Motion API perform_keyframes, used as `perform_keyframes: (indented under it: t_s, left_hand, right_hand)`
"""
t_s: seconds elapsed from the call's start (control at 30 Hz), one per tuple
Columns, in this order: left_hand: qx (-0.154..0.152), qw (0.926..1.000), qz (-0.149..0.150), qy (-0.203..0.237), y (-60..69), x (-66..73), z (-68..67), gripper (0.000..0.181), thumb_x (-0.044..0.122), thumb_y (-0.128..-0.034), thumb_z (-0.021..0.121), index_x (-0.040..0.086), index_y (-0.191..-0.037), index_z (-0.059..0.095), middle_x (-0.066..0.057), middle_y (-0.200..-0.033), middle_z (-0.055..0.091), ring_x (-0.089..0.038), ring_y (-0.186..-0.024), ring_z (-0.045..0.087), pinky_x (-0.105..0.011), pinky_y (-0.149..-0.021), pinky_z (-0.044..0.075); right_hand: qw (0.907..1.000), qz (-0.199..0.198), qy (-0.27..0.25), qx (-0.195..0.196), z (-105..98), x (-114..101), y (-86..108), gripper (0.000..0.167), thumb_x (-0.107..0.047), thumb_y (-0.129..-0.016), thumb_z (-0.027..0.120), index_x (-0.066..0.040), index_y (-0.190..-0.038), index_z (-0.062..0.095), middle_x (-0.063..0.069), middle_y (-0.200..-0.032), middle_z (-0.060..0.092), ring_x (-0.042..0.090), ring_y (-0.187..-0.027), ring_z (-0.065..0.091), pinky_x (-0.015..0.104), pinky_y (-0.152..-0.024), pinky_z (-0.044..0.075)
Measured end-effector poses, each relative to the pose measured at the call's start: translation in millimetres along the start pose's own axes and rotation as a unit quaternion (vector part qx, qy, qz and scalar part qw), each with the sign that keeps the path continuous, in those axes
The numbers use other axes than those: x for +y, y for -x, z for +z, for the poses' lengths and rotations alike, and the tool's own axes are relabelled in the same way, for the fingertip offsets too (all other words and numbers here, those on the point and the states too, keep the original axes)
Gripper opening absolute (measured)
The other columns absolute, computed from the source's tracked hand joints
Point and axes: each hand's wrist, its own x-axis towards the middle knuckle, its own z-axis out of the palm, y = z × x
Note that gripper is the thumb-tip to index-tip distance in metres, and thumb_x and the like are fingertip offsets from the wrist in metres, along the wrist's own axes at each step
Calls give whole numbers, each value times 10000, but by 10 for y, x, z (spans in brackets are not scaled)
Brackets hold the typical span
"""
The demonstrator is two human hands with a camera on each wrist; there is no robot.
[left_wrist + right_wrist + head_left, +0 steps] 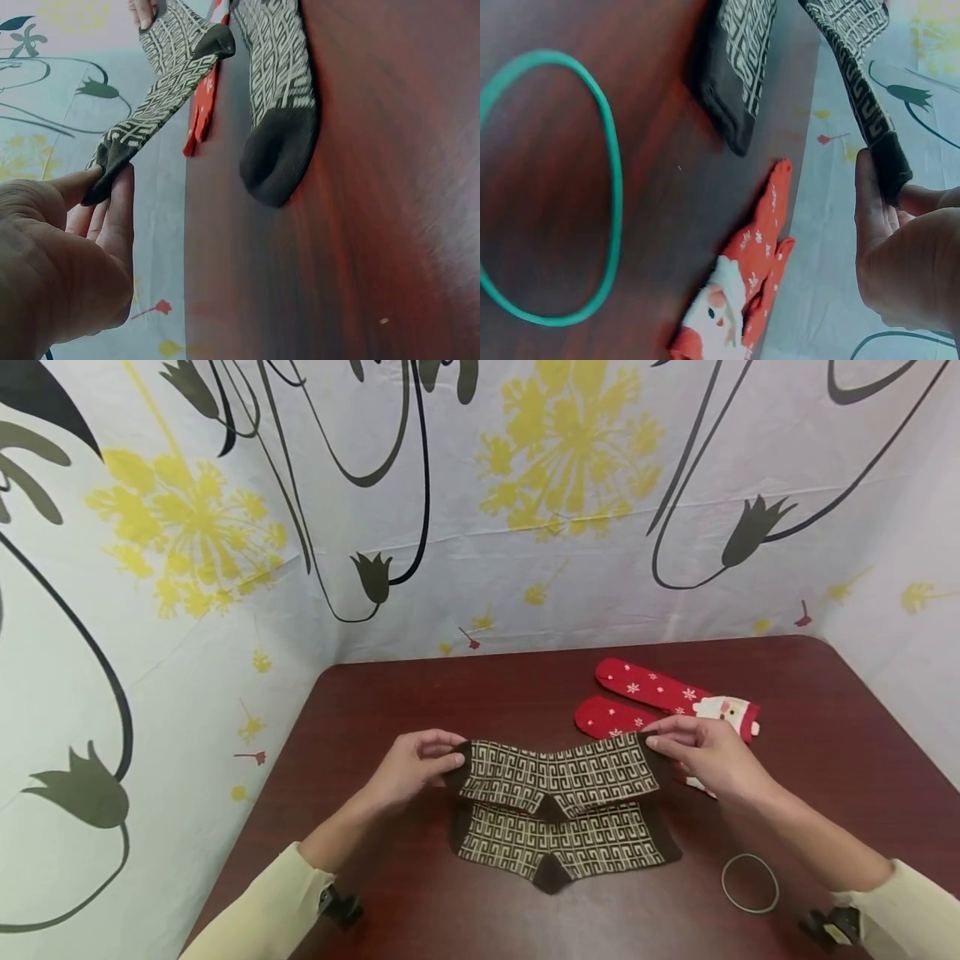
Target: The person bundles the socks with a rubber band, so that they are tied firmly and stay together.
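Stretched between both hands is a dark brown sock (558, 777) with a cream maze pattern, lifted above the table. My left hand (416, 768) pinches its dark toe end; in the left wrist view the thumb and fingers (120, 217) press on that tip. My right hand (708, 756) pinches the dark cuff at the other end, seen also in the right wrist view (911, 247). A matching patterned sock (558, 843) lies flat on the table just in front of the raised one, its heel toward me.
Red socks (652, 685) with white snowflakes and a Santa face lie behind the right hand, partly hidden by it. A thin green ring (615, 187) rests on the dark red wooden table (420, 693) at the right. Patterned cloth (465, 510) hangs around the table.
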Motion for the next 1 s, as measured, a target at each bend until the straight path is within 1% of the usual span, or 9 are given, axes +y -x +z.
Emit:
perform_keyframes:
  t_s: [0.1, 0.17, 0.23, 0.3, 0.4, 0.63, 0.83, 0.93, 1.0]
  left_hand:
    - [-141, 9997, -181, 47, 77, -2, 24, 252, 39, -984, 755, -30, -1224, 720, -151, -1094, 764, -205, -837, 724, -383, -712, 638]
    - [-204, 9992, -320, 106, 123, -6, 32, 266, 38, -983, 756, -40, -1234, 715, -156, -1103, 761, -231, -841, 726, -408, -720, 642]
    - [-286, 9986, -425, 118, 164, -16, 34, 277, 34, -984, 753, -50, -1243, 707, -173, -1123, 756, -251, -858, 729, -427, -730, 643]
    - [-397, 9979, -492, 110, 199, -34, 27, 290, 26, -989, 742, -72, -1258, 693, -205, -1152, 745, -282, -890, 732, -451, -739, 644]
    - [-565, 9965, -610, 28, 242, -69, 16, 297, 28, -991, 741, -66, -1268, 691, -223, -1168, 736, -285, -914, 732, -442, -741, 644]
    - [-811, 9934, -815, 7, 329, -135, 14, 304, 34, -982, 754, -63, -1264, 691, -191, -1114, 749, -269, -899, 740, -415, -727, 645]
    - [-880, 9930, -783, -45, 357, -248, 49, 284, 11, -974, 750, -79, -1237, 692, -184, -1071, 754, -248, -872, 744, -407, -705, 645]
    - [-828, 9939, -479, -543, 368, -307, 70, 260, 6, -969, 754, -50, -1218, 700, -162, -1045, 764, -231, -849, 748, -383, -662, 641]
    - [-751, 9909, -169, -1105, 385, -332, 88, 251, 8, -963, 765, -5, -1208, 713, -135, -1030, 769, -218, -817, 749, -358, -620, 631]
  right_hand:
    - [9999, 74, -101, -94, 7, 38, 91, 404, -197, -1019, 746, 49, -1333, 681, 138, -1079, 793, 130, -819, 690, 326, -628, 577]
    - [9979, 184, -568, -259, 28, 61, 144, 402, -173, -1018, 743, 71, -1329, 666, 122, -1060, 796, 129, -838, 717, 357, -653, 606]
    - [9913, 335, -1184, -459, 52, 89, 192, 369, -137, -1023, 730, 81, -1313, 663, 93, -1039, 798, 133, -861, 735, 392, -707, 633]
    - [9810, 471, -1746, -705, 80, 120, 236, 327, -102, -1033, 705, 78, -1303, 663, 70, -1030, 798, 158, -881, 753, 430, -752, 643]
    - [9719, 504, -2075, -987, 117, 182, 294, 265, -78, -1048, 672, 56, -1276, 682, 31, -1030, 794, 159, -897, 745, 441, -768, 643]
    - [9723, 653, -1908, -1181, 188, 283, 386, 323, -106, -1060, 655, 104, -1305, 637, 0, -1038, 780, 125, -940, 698, 428, -765, 640]
    - [9737, 856, -1733, -1207, 248, 332, 394, 390, -126, -1056, 664, 138, -1334, 592, 37, -1031, 783, 145, -896, 700, 388, -769, 631]
    - [9783, 921, -1499, -1094, 274, 354, 394, 398, -129, -1046, 681, 140, -1328, 598, 56, -1042, 786, 137, -886, 685, 373, -752, 621]
    - [9819, 918, -1303, -1022, 292, 368, 398, 398, -127, -1042, 688, 140, -1326, 603, 75, -1057, 786, 132, -878, 678, 367, -727, 611]
